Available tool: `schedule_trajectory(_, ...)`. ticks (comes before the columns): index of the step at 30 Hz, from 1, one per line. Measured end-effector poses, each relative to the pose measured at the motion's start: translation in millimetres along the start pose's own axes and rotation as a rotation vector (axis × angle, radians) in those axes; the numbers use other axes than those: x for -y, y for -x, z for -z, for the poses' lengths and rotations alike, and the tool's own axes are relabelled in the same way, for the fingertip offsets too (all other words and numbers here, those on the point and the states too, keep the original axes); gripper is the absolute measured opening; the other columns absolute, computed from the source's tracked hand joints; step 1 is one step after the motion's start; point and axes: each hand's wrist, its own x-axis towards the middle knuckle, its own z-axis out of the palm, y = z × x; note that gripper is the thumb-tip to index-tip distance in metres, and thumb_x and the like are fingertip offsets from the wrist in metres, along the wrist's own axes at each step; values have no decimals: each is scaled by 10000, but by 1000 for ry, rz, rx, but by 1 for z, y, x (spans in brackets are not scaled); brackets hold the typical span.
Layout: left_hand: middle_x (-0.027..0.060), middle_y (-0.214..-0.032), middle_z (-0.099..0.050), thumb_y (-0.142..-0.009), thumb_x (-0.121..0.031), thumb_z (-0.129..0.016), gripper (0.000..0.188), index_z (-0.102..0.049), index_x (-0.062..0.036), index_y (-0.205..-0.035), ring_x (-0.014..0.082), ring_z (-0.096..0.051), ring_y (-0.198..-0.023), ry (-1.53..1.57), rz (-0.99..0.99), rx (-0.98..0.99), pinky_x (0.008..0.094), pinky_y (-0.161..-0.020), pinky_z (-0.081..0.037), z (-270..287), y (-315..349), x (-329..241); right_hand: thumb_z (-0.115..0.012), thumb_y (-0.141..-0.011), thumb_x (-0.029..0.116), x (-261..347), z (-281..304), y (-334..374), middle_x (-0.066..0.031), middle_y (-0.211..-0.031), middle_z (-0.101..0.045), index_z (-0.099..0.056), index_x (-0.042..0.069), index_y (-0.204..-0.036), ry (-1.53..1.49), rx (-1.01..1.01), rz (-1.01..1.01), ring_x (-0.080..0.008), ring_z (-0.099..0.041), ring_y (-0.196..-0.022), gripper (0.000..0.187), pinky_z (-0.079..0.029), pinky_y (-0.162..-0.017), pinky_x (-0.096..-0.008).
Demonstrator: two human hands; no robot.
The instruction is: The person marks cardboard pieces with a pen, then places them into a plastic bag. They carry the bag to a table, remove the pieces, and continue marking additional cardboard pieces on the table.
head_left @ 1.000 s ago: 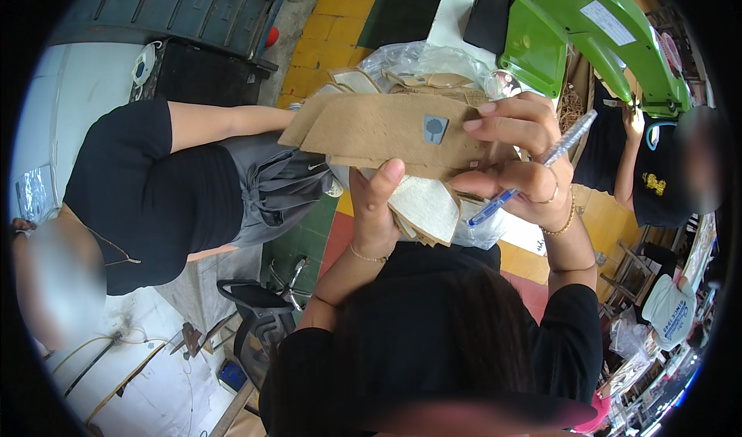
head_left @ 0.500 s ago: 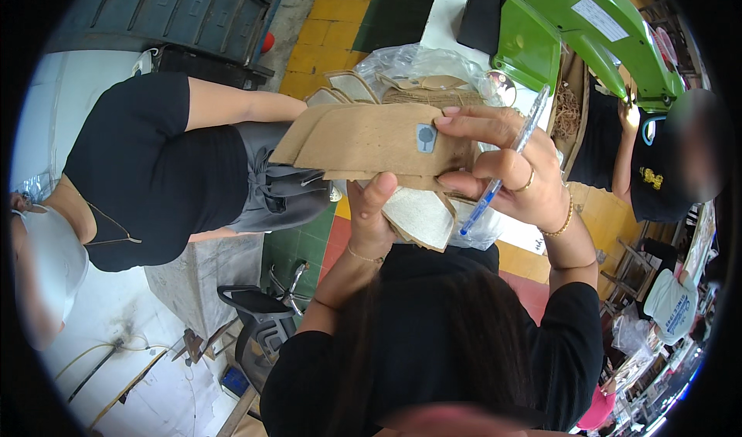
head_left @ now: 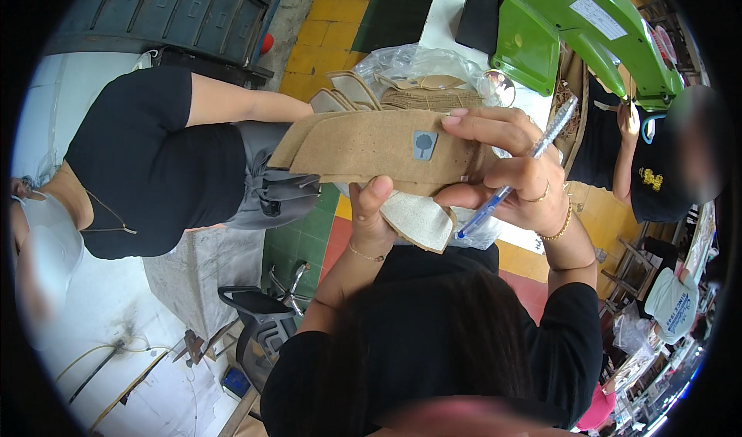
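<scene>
A small stack of tan insoles point(head_left: 352, 145) is held up in front of me, with a grey tree-shaped mark on the top one. My left hand point(head_left: 372, 213) grips the stack from below, its thumb on the near edge and its other fingers hidden. Under the stack, the pale underside of another insole point(head_left: 421, 219) sticks out toward me. My right hand point(head_left: 525, 170) pinches the stack's right end between thumb and fingers. A clear pen with a blue tip point(head_left: 550, 132) also lies between its fingers, pointing down toward me.
More insoles point(head_left: 433, 99), some bundled, lie behind with a clear plastic bag point(head_left: 410, 58) on a white table point(head_left: 448, 12). A green machine point(head_left: 533, 27) stands at the far right. One person point(head_left: 154, 159) stands close at left, another point(head_left: 665, 174) at right. An office chair point(head_left: 255, 302) is at lower left.
The top insole now covers more of the stack, and its marked end has shifted slightly left and down. The pen has moved a little right. The person at left has shifted slightly.
</scene>
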Motion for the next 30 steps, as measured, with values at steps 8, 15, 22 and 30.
schedule_trajectory(8,216,-1324,-411,-662,-629,-580,1032,-237,-34,-1432,352,-459,-1254,-7,73,69,471,-1034,-444,-18,-15,-4,-827,-632,248,-17,6,-1,-152,-1126,-655,-440,101,-783,17,68,-67,-347,-645,-1001,440,-540,-769,-399)
schedule_trajectory(15,204,-1321,-413,-648,-614,-606,1041,-245,-34,-1433,332,-462,-1245,41,11,24,466,-1030,-433,-2,-17,2,-837,-642,237,-13,6,-5,-177,-1092,-677,-423,103,-814,116,93,-4,-377,-659,-992,468,-558,-776,-409)
schedule_trajectory(22,166,-1354,-408,-666,-580,-615,1008,-260,-40,-1440,299,-450,-1258,115,-6,-35,443,-1075,-374,3,-13,7,-793,-683,108,-14,-1,-3,-150,-1028,-686,-442,87,-784,313,32,202,-320,-674,-964,365,-560,-780,-417)
schedule_trajectory(30,173,-1303,-486,-739,-401,-661,830,-335,-5,-1392,295,-513,-1206,23,-105,16,429,-1037,-425,3,-20,7,-720,-743,-97,-16,10,-10,-153,-914,-689,-429,58,-793,89,117,-2,-304,-705,-890,333,-550,-848,-456)
